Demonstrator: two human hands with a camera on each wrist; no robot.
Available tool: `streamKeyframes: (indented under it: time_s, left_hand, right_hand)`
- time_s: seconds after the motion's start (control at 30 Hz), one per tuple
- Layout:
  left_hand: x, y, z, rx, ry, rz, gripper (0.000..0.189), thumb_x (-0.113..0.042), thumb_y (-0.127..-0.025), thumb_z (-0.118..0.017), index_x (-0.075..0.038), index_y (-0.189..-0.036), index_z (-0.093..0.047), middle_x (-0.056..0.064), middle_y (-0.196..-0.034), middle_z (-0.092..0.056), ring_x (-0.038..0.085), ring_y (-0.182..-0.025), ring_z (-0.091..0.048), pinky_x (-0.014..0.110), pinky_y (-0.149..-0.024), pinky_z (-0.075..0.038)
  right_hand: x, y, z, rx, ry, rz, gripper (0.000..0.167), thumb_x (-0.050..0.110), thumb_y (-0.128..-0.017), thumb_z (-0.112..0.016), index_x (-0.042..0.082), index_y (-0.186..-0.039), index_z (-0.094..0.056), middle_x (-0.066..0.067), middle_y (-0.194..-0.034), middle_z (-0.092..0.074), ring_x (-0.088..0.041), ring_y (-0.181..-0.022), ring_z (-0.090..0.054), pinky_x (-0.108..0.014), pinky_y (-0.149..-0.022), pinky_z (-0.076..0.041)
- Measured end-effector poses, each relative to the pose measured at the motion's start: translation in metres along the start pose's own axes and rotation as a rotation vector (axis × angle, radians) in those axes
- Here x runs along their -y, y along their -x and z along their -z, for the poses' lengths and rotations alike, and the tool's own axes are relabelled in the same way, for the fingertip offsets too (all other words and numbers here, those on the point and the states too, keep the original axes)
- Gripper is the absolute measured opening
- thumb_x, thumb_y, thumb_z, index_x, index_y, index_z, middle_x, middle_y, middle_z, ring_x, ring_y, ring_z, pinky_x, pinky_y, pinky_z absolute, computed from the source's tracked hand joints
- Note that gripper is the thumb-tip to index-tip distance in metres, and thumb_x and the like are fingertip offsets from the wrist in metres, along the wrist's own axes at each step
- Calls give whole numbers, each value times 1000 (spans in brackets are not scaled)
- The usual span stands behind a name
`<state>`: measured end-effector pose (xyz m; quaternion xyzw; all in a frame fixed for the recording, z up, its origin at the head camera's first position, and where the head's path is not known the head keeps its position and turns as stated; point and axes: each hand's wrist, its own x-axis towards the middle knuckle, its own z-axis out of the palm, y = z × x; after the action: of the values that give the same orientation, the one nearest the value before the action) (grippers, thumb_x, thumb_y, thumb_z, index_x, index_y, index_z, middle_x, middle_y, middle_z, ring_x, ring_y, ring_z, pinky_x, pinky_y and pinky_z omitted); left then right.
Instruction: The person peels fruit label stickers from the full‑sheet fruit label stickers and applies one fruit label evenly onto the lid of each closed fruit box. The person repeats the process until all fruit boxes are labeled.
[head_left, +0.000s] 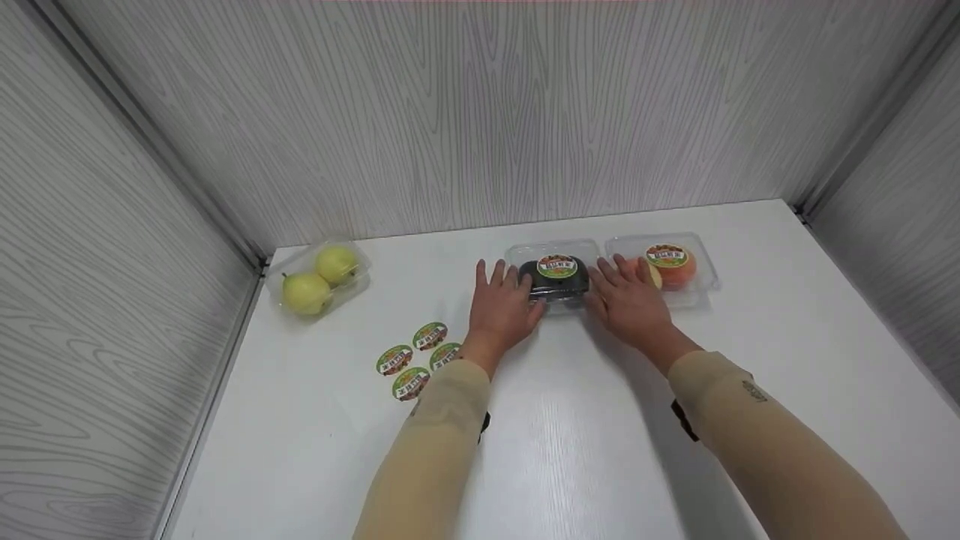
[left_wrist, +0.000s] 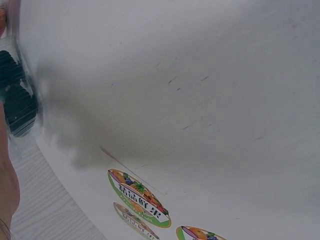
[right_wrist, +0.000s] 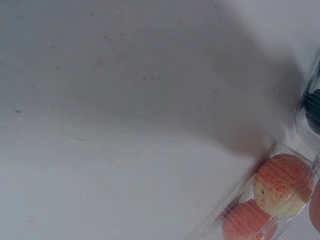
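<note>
Beside the spread left hand (head_left: 504, 309) and right hand (head_left: 631, 301), the dark-fruit box (head_left: 556, 289) and peach box (head_left: 694, 276) wear stickers (head_left: 557, 266); the pear box (head_left: 357, 279) seems left.

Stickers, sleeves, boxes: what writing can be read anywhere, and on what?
"精品鮮果": loose sticker, left wrist view.
Its lower lettering: too blurred to read.
Other loose stickers: too small or cut off.
Box stickers: too small.
Right sleeve: small dark lettering, unreadable.

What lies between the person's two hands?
The clear box with dark contents, an oval label on top, lies between the left hand and right hand, as the head view shows.
</note>
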<state>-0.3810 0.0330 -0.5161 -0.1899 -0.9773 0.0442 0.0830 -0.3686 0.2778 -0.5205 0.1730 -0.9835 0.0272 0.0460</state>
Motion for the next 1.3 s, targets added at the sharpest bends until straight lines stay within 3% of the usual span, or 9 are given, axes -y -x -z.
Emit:
streamKeyframes:
  time_s: [0.4, 0.63, 0.87, 1.3]
  left_hand:
    - [-6, -8, 7, 89, 19, 48, 64, -60, -108, -46, -17, -155, -56, 11, -158, -54, 31, -155, -35, 62, -126, -14]
    - [-2, -9, 11, 40, 33, 56, 67, -62, -108, -42, -18, -158, -52, 11, -158, -53, 30, -154, -37, 61, -126, -16]
    - [13, -11, 19, 39, 43, 82, 71, -66, -108, -38, -19, -160, -48, 10, -161, -50, 30, -154, -37, 60, -126, -16]
    - [57, -8, 37, -31, 6, 136, 71, -64, -108, -37, -17, -160, -48, 12, -161, -50, 31, -153, -39, 62, -125, -17]
  right_hand:
    - [2, -7, 1, 18, -32, -23, 60, 39, -113, -43, 4, -162, -41, -19, -167, -38, -40, -158, -25, -63, -127, -7]
    - [2, -14, 0, -5, -61, -67, 66, 47, -112, -45, 7, -164, -37, -20, -169, -35, -40, -159, -25, -63, -127, -8]
    - [-3, -24, 2, -44, -79, -63, 68, 49, -111, -47, 6, -163, -40, -20, -168, -36, -39, -158, -27, -64, -126, -9]
    - [-1, -53, 18, -92, -117, -12, 71, 50, -109, -51, 4, -163, -39, -24, -167, -36, -43, -157, -27, -65, -125, -11]
